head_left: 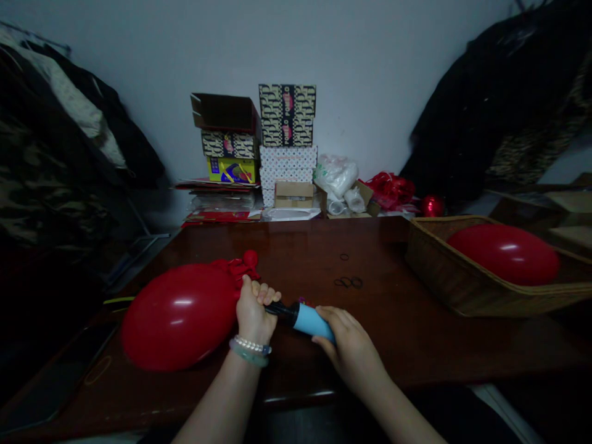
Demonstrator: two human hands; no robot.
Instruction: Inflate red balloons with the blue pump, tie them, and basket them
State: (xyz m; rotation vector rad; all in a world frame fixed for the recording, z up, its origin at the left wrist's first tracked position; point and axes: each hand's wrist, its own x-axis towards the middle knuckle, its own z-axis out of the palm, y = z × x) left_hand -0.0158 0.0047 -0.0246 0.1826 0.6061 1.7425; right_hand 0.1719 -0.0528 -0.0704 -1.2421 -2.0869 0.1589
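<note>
A blue and black hand balloon pump (309, 320) lies slantwise between my hands above the table. My left hand (256, 309), with a beaded bracelet and a green bangle at the wrist, is closed around its black nozzle end. The large inflated red balloon (180, 317) sits against that hand on the left; its neck is hidden by my fingers. My right hand (351, 345) grips the blue barrel at the other end. Just beyond my left hand, a small heap of limp red balloons (237, 267) rests on the table.
A wicker basket (444, 280) at the right holds another inflated red balloon (506, 253). Black rubber bands (349, 282) lie on the brown table (296, 246). Stacked boxes (287, 117) and plastic bags (337, 176) stand along the back. Clothes hang at both sides.
</note>
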